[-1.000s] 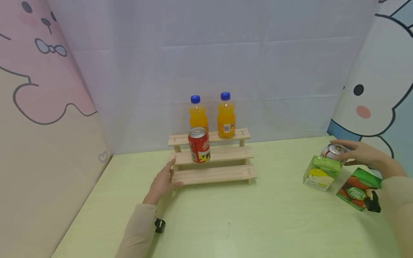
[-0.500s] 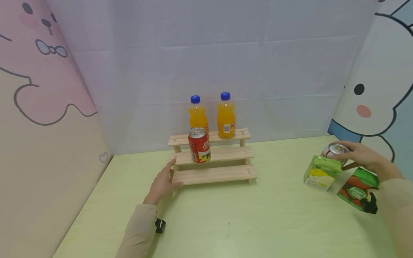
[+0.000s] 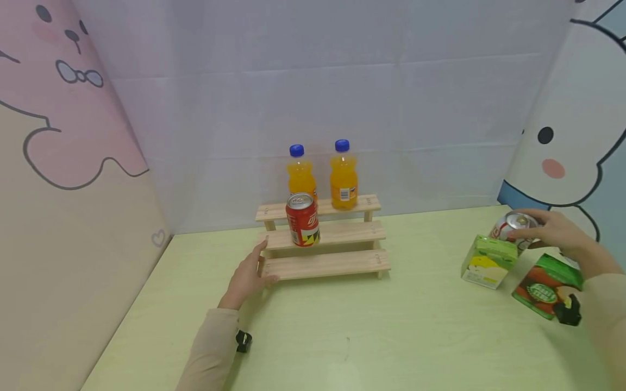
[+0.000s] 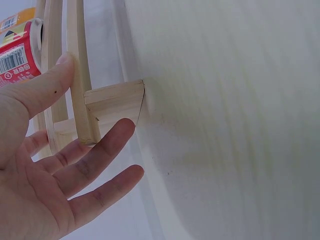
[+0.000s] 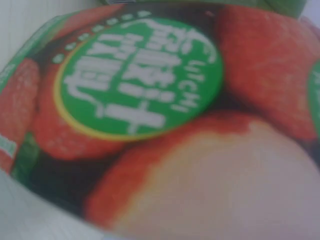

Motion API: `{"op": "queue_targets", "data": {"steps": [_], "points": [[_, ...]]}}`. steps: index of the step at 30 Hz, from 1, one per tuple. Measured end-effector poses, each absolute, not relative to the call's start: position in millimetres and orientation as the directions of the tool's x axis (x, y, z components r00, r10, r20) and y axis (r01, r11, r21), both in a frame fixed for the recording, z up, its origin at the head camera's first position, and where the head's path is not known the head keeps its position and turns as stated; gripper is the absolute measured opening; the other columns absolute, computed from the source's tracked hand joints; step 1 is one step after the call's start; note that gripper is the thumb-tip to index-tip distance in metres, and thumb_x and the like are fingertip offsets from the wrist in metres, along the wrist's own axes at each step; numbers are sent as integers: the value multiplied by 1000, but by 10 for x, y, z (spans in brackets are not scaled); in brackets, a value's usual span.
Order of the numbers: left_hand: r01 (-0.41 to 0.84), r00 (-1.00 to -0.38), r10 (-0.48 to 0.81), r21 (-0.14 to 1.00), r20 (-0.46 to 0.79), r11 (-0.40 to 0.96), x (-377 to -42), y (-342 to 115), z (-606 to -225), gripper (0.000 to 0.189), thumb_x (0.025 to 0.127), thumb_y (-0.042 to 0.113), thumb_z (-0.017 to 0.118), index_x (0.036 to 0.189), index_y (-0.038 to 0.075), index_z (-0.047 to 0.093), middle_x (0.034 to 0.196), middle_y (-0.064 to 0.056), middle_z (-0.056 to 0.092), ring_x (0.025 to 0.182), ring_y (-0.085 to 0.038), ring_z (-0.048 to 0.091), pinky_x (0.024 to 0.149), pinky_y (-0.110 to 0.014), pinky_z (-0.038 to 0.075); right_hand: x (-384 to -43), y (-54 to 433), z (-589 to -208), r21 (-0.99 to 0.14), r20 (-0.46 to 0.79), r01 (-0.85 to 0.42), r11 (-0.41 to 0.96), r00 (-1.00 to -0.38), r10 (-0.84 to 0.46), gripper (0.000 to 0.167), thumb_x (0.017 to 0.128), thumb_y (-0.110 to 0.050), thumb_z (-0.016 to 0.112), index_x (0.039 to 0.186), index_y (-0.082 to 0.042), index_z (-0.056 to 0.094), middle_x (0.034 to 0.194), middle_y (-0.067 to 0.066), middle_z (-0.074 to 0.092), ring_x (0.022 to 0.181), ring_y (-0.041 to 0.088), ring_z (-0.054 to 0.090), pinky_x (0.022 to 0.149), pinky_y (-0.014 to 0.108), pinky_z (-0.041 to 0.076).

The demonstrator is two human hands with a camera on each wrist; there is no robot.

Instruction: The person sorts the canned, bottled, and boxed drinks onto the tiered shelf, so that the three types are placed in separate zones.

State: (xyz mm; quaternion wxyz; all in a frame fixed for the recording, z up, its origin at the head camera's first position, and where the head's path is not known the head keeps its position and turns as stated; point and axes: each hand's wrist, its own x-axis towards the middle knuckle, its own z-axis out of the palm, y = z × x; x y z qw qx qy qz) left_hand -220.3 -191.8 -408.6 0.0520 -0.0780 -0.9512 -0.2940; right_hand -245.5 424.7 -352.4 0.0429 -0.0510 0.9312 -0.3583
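Note:
In the head view my left hand point(image 3: 246, 276) rests at the left end of a three-step wooden rack point(image 3: 325, 264). The left wrist view shows the thumb point(image 4: 55, 82) against a plank's edge, the other fingers spread loosely by its end. A red soda can point(image 3: 303, 221) stands on the middle step, and two orange soda bottles point(image 3: 344, 182) with blue caps on the top one. Far right, my right hand point(image 3: 552, 232) grips a white-and-silver drink can point(image 3: 505, 226) near its top. A green juice carton point(image 3: 489, 262) partly hides that can.
A lychee juice carton point(image 3: 543, 285) stands by my right wrist, partly covered by a black strap piece; it fills the right wrist view. The pale green table point(image 3: 342, 336) meets a white cloth backdrop point(image 3: 440, 108) behind the rack. Cartoon-printed panels flank both sides.
My right hand and the white-and-silver can have shifted slightly right and up from beside the green carton. My left hand stays at the rack.

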Motion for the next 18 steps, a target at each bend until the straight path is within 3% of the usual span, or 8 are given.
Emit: {"op": "queue_targets", "data": {"steps": [4, 7, 11, 18], "points": [[167, -985, 111, 554, 133, 815, -2203, -1912, -4083, 89, 73, 17, 77, 143, 9, 24, 119, -25, 52, 103, -38, 52, 81, -51, 43, -2447, 4242, -3462, -625, -4, -71, 778, -996, -94, 73, 87, -29, 62, 133, 14, 27, 117, 38, 37, 77, 13, 54, 66, 41, 52], [162, -986, 106, 559, 130, 814, -2202, -1908, -4084, 89, 73, 18, 77, 143, 10, 24, 120, -24, 52, 104, -38, 52, 82, -52, 43, -2432, 4226, -3419, -610, 7, -63, 790, -997, -74, 75, 86, -31, 63, 133, 14, 27, 117, 38, 37, 79, 14, 53, 66, 43, 51], [159, -986, 102, 560, 133, 813, -2198, -1908, -4084, 89, 72, 18, 78, 143, 11, 24, 120, -25, 52, 104, -38, 52, 82, -52, 43, -2416, 4205, -3366, -600, 18, -55, 798, -998, -55, 75, 86, -33, 63, 134, 13, 28, 117, 37, 38, 74, 7, 50, 65, 43, 51], [161, -985, 100, 562, 137, 811, -2192, -1903, -4073, 89, 72, 17, 78, 143, 11, 25, 121, -25, 51, 104, -39, 52, 82, -52, 43, -2410, 4160, -3279, -654, 41, -61, 754, -998, -46, 77, 87, -29, 62, 137, 13, 21, 116, 34, 40, 70, -7, 45, 59, 30, 49]]}}
